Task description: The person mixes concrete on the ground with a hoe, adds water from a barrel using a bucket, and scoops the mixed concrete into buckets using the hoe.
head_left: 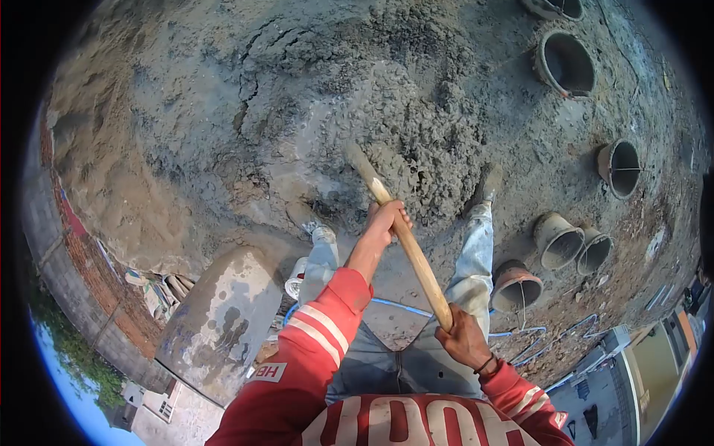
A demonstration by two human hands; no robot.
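Observation:
A long wooden tool handle point(421, 266) slants from lower right up to the wet grey mortar point(439, 137). Its far end is coated in mortar, and the tool's head cannot be made out. My left hand point(384, 221) is wrapped round the middle of the handle. Lower down, my right hand point(465, 340) grips the near end, close to my right thigh. Both hands are closed on the wood. The mortar lies in a wide, lumpy heap in front of my feet, wettest around the handle's far end.
Several buckets stand on the right, among them a far bucket point(567, 65) and a near bucket point(516, 286). A blue hose point(532, 346) runs along the ground behind me. To my left are a mortar-stained rounded grey surface point(223, 320) and a sand pile point(111, 178).

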